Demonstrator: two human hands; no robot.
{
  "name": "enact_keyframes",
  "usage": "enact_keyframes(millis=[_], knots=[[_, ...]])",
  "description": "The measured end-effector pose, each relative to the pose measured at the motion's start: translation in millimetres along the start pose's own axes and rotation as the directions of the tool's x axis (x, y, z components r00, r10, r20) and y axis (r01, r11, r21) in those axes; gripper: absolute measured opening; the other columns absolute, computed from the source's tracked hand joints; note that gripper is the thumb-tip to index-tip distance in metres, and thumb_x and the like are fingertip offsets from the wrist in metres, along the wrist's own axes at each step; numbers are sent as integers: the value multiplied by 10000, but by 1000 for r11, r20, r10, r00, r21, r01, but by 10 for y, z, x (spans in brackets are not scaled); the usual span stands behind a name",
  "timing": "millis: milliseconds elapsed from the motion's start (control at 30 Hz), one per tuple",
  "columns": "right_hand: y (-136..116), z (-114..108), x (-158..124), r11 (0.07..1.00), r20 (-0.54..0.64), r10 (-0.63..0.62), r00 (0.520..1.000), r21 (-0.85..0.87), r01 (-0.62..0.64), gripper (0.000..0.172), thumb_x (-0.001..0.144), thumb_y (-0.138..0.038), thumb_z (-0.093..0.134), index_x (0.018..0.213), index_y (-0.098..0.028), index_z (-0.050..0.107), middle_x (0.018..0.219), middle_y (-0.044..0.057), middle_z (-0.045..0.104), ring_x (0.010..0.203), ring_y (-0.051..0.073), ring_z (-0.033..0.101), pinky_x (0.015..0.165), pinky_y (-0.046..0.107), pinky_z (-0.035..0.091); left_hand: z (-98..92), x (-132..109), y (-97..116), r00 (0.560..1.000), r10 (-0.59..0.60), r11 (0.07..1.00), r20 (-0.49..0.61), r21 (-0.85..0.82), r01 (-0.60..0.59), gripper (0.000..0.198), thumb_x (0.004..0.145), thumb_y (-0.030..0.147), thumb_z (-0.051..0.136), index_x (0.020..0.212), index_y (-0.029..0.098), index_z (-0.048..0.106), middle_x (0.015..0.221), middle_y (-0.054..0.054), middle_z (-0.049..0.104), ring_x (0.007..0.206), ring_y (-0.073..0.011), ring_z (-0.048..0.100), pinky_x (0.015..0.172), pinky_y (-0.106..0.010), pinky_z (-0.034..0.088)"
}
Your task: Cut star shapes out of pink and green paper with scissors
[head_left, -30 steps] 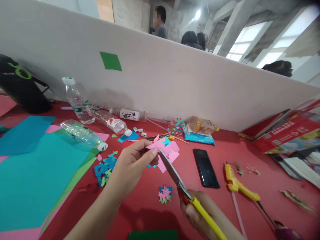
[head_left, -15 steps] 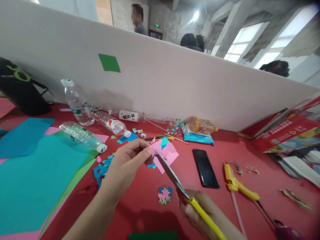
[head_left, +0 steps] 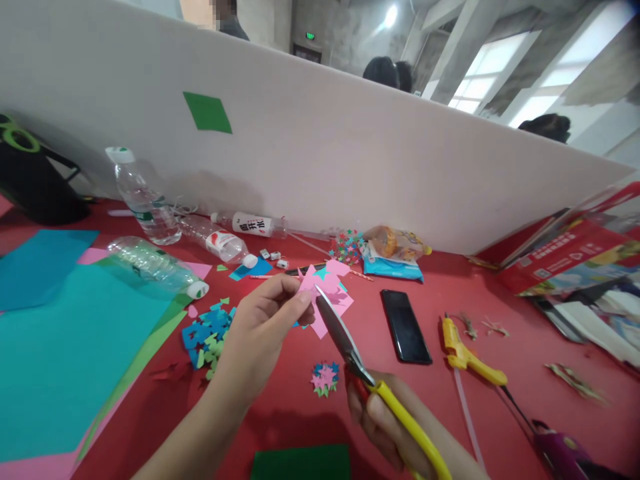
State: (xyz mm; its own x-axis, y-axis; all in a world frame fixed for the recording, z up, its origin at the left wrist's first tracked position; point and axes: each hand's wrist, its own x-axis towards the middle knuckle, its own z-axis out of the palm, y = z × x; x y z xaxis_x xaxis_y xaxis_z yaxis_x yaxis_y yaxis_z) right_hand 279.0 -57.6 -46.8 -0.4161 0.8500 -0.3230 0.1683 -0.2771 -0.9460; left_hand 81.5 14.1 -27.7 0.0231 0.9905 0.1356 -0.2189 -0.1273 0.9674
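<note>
My left hand (head_left: pixel 267 327) pinches pink paper (head_left: pixel 327 323) with cut-out shapes between thumb and fingers, above the red table. Bits of blue show through and around the pink; I cannot tell which layers are held. Yellow-handled scissors (head_left: pixel 343 333) are in my right hand (head_left: pixel 383 413), their blades nearly together and tips close to the paper by my left fingertips. Below the paper lies a small pile of pink, blue and green paper stars (head_left: pixel 325 379). Left of it, partly behind my left forearm, are blue and green paper scraps (head_left: pixel 207 337).
Coloured sheets (head_left: pixel 75 373) cover the left side. Plastic bottles (head_left: pixel 155 267) and a black jug (head_left: pixel 40 180) stand or lie toward the white partition (head_left: pixel 325 160). At right are a phone (head_left: pixel 406 327), a yellow glue gun (head_left: pixel 467 357) and a red box (head_left: pixel 575 253). Green paper (head_left: pixel 300 463) lies in front.
The view has shifted slightly, uncovering green scraps beside my left forearm. The scissor tips stay near the pink paper, with the blades at a slightly different angle. Both hands keep their holds.
</note>
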Motion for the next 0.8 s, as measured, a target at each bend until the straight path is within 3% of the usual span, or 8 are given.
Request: enact_keyframes(millis=[67,200,400,567,800], knots=[[102,35,-22,999,-33,-35,999,25,36,656,803,-848,438,802,-196,508,477,-113,323,373,55,197,355,195,174,41,-21,-26,1000,5,1000,-21,-28,-5,158,903,266,629,751,224,639,679,40,609,674,-106,557,674,-229,444],[209,84,-53,996,-113,62,992,66,-55,633,828,-804,482,947,-183,503,591,-96,354,455,64,269,409,184,221,101,-46,-40,999,-28,998,-22,-63,26,190,910,257,608,727,210,603,677,34,603,675,-111,533,676,-238,430],[161,75,26,999,-60,-37,998,-12,37,654,800,-863,408,751,-211,424,523,-113,307,383,45,236,365,203,167,107,-33,-23,999,-34,998,-9,-52,34,205,916,258,601,717,209,589,678,37,587,682,-114,516,686,-242,416],[173,78,65,1000,-62,-6,998,-16,5,644,817,-847,416,775,-205,458,520,-107,290,398,56,233,370,207,162,107,-35,-21,999,-43,998,-10,-37,43,209,907,248,608,704,210,582,668,40,592,680,-110,524,685,-231,420],[63,54,85,991,-92,-104,990,-95,96,673,774,-872,443,699,-206,490,606,-44,339,534,108,337,456,218,309,117,-41,15,998,-54,998,-9,-41,54,223,899,248,607,684,209,561,644,48,580,660,-100,524,676,-220,423]])
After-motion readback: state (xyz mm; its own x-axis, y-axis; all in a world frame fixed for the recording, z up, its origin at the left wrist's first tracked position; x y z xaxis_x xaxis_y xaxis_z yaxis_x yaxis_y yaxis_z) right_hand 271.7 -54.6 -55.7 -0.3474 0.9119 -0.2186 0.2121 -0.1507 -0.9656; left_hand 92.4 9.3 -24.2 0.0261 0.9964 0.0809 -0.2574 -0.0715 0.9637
